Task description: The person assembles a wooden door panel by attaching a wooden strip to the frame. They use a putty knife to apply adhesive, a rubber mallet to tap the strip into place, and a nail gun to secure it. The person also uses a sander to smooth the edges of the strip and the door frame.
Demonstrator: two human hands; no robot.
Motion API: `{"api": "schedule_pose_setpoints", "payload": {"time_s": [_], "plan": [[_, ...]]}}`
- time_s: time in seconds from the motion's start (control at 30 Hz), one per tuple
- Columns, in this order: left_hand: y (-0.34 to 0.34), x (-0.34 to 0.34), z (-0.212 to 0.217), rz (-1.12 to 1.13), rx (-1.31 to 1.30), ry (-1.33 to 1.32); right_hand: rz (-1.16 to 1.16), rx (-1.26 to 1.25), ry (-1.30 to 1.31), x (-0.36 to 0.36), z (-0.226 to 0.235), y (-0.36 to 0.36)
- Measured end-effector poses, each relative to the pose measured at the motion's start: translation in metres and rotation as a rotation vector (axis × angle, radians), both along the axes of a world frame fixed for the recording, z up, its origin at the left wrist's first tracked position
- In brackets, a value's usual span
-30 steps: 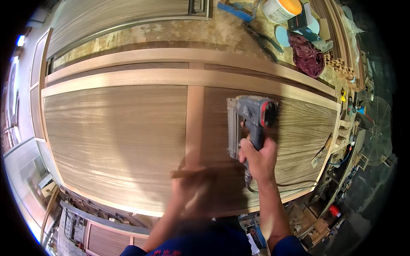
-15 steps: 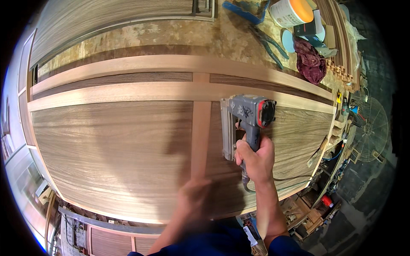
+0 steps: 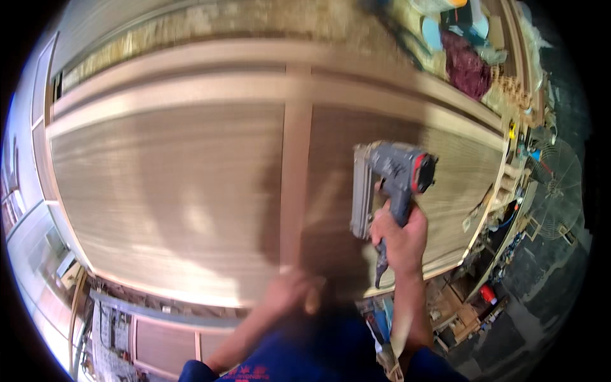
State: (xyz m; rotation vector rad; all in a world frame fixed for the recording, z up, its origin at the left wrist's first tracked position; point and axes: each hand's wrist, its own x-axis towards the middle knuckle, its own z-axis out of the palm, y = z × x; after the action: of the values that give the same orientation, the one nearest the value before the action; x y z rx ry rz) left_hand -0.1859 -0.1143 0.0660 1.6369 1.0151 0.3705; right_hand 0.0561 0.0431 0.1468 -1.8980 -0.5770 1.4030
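My right hand (image 3: 402,239) is wrapped round the handle of a grey pneumatic nail gun (image 3: 394,175) with a red-trimmed black end. The nail gun is over the right part of a large framed wood panel (image 3: 172,184), right of its middle upright strip (image 3: 295,184). Whether its nose touches the panel cannot be made out. At the strip's near end, close to my body, is my left hand (image 3: 294,290). Motion blurs its fingers, so what it holds, if anything, does not show.
Pliers (image 3: 404,41), a dark red crumpled cloth (image 3: 468,67) and a stack of wood strips (image 3: 519,60) lie on the bench beyond the panel. A round fan guard (image 3: 554,184) stands at the right. Another framed panel (image 3: 162,344) is below left.
The panel has shifted upward in view. My right hand has carried the nail gun to the right, away from the middle strip. My left hand has drawn nearer to the panel's near edge.
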Motion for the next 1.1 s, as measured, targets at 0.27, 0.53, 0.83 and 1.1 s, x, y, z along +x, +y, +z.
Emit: {"api": "schedule_pose_setpoints", "payload": {"time_s": [0.27, 0.53, 0.83, 1.1], "plan": [[-0.103, -0.001, 0.010, -0.003, 0.164, 0.141, 0.024, 0.063, 0.059, 0.029, 0.033, -0.113], [-0.157, 0.017, 0.015, -0.036, 0.210, 0.239, -0.038, 0.091, 0.123, 0.071, 0.052, -0.226], [-0.143, 0.028, 0.010, 0.028, 0.336, 0.318, -0.026, 0.155, 0.116, 0.087, 0.064, -0.274], [-0.201, 0.073, 0.019, 0.505, 0.052, 0.103, 0.042, 0.119, 0.078, 0.096, 0.066, -0.309]]}}
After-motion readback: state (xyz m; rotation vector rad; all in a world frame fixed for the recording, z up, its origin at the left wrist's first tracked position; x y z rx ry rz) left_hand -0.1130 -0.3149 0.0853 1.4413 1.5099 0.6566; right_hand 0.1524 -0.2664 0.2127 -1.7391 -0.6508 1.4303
